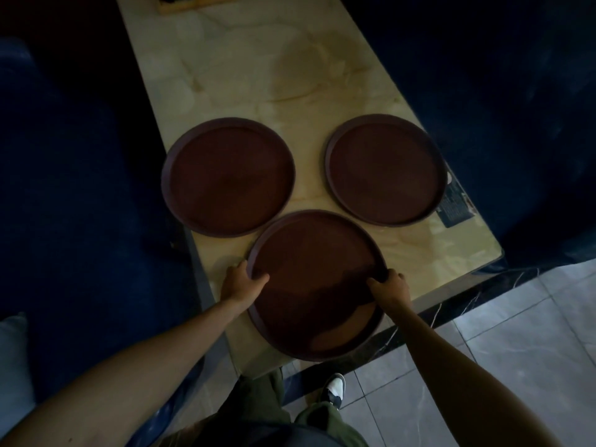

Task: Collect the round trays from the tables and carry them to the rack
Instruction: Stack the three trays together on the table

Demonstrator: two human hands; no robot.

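We stand in a dim room at a long pale marble table [290,75]. Dark blue seats [64,188] flank it on both sides, and grey floor tiles [532,333] lie beyond a black marble strip [451,311].

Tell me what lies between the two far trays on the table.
In the head view, only bare marble tabletop separates the far left tray from the far right tray; the near tray's far rim reaches just below that gap.

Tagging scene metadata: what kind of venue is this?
Probably a dim restaurant or lounge booth. A long marble-look table sits between dark blue upholstered seats, with three round brown serving trays on it; both hands, left and right, grip the nearest tray. Tiled floor beside it.
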